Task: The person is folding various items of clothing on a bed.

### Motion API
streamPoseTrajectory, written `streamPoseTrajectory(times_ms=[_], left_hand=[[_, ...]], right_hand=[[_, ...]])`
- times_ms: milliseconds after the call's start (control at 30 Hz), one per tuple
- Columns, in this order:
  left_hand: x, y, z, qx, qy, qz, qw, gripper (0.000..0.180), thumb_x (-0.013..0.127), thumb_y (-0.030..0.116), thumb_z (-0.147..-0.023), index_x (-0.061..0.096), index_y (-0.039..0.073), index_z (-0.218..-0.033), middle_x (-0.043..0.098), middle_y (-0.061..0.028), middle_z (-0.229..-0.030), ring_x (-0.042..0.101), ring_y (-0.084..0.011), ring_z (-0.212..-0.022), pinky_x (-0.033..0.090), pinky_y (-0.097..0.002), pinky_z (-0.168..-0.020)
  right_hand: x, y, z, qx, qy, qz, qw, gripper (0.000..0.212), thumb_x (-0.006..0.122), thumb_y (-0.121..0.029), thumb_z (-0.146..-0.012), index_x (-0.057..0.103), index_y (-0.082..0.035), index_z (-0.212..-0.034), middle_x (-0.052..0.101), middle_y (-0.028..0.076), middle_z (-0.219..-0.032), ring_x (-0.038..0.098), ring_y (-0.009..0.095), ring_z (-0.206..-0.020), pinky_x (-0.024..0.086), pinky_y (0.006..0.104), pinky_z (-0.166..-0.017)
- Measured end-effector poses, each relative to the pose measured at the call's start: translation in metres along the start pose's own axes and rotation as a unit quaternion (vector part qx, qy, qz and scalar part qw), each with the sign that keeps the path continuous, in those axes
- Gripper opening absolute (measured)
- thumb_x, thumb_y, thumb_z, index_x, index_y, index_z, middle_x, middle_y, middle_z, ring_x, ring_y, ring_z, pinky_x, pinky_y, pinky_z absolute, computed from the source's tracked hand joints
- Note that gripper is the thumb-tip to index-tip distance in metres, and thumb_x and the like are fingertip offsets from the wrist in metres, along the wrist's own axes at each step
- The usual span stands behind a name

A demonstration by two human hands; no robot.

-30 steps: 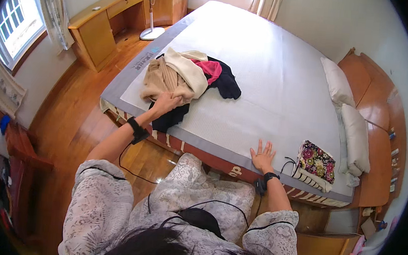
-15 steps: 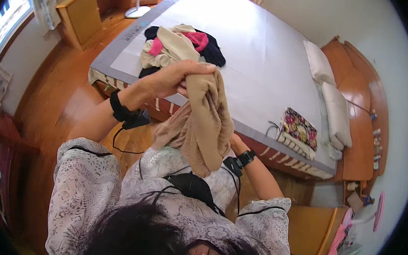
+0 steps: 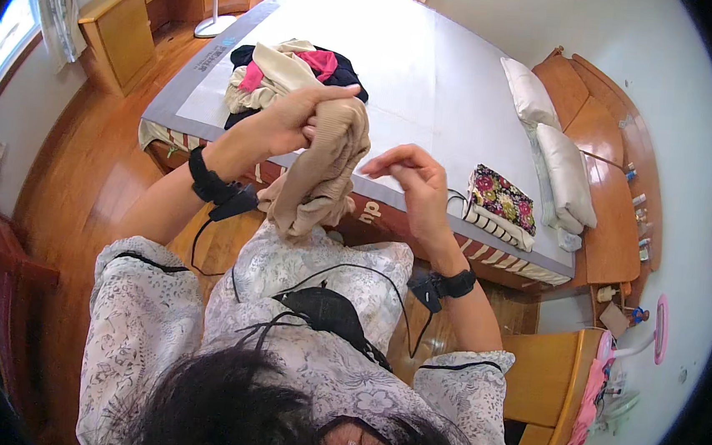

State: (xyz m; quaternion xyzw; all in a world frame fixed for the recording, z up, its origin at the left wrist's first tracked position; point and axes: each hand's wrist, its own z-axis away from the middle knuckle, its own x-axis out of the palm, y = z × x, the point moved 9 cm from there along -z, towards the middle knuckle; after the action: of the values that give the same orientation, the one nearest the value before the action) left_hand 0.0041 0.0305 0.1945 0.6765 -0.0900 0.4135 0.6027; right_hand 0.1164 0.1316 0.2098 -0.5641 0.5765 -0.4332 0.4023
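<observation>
My left hand (image 3: pixel 289 121) grips a tan ribbed knit garment (image 3: pixel 327 170) by its upper end. The cloth hangs bunched below my fingers, over my lap, and its kind is hard to make out. To the right of the cloth my right hand (image 3: pixel 420 190) is raised, apart from it, fingers loosely bent with nothing visible in them. Beyond my left hand a heap of clothes (image 3: pixel 280 70) in cream, black and pink lies on the bed (image 3: pixel 417 85).
A folded floral cloth piece (image 3: pixel 504 199) lies near the bed's right front edge. Two pillows (image 3: pixel 564 176) rest by the wooden headboard (image 3: pixel 605 188). A wooden desk (image 3: pixel 123 41) and a fan stand (image 3: pixel 214 26) are at the far left. A yellow wooden cabinet (image 3: pixel 540 379) stands at lower right.
My right hand has come up from behind the garment and left it. My left hand has kept hold, and the garment has moved slightly left and hangs more bunched.
</observation>
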Motion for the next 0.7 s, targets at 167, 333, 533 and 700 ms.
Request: streamPoseTrajectory(times_ms=[167, 333, 533, 700], left_hand=[[0.029, -0.03, -0.002, -0.022, 0.02, -0.273, 0.961, 0.03, 0.056, 0.035, -0.089, 0.063, 0.007, -0.084, 0.056, 0.0001, -0.062, 0.047, -0.0054, -0.05, 0.029, -0.0179, -0.037], [0.104, -0.055, 0.009, 0.007, -0.093, -0.39, 0.916, 0.039, 0.053, 0.039, -0.09, 0.064, 0.004, -0.077, 0.058, -0.001, -0.063, 0.051, -0.0077, -0.055, 0.038, -0.021, -0.045], [0.176, -0.144, 0.071, -0.097, -0.347, -0.379, 0.853, 0.045, 0.05, 0.035, -0.091, 0.052, 0.0, -0.062, 0.046, -0.0012, -0.051, 0.042, -0.0098, -0.043, 0.034, -0.0287, -0.038], [0.2, -0.157, 0.109, -0.025, -0.43, -0.383, 0.817, 0.055, 0.051, 0.037, -0.091, 0.043, -0.004, -0.055, 0.037, -0.0028, -0.048, 0.038, -0.0109, -0.044, 0.032, -0.0318, -0.041]], right_hand=[[0.036, 0.031, 0.005, 0.061, -0.023, 0.038, 0.997, 0.022, 0.047, 0.0, -0.085, 0.057, 0.003, -0.104, 0.061, 0.013, -0.103, 0.06, 0.018, -0.089, 0.049, 0.0321, -0.085], [0.011, 0.073, 0.028, -0.144, -0.071, 0.306, 0.938, 0.034, 0.067, -0.018, -0.076, 0.058, -0.004, -0.106, 0.058, 0.009, -0.103, 0.058, 0.02, -0.095, 0.049, 0.0342, -0.079], [0.007, 0.083, 0.033, 0.058, -0.099, 0.133, 0.984, 0.028, 0.064, -0.018, -0.079, 0.059, -0.005, -0.103, 0.061, 0.01, -0.093, 0.06, 0.02, -0.086, 0.05, 0.0357, -0.072], [0.006, 0.077, 0.029, 0.046, -0.126, 0.319, 0.938, 0.026, 0.063, -0.017, -0.078, 0.059, -0.005, -0.102, 0.062, 0.01, -0.09, 0.061, 0.019, -0.083, 0.05, 0.0356, -0.07]])
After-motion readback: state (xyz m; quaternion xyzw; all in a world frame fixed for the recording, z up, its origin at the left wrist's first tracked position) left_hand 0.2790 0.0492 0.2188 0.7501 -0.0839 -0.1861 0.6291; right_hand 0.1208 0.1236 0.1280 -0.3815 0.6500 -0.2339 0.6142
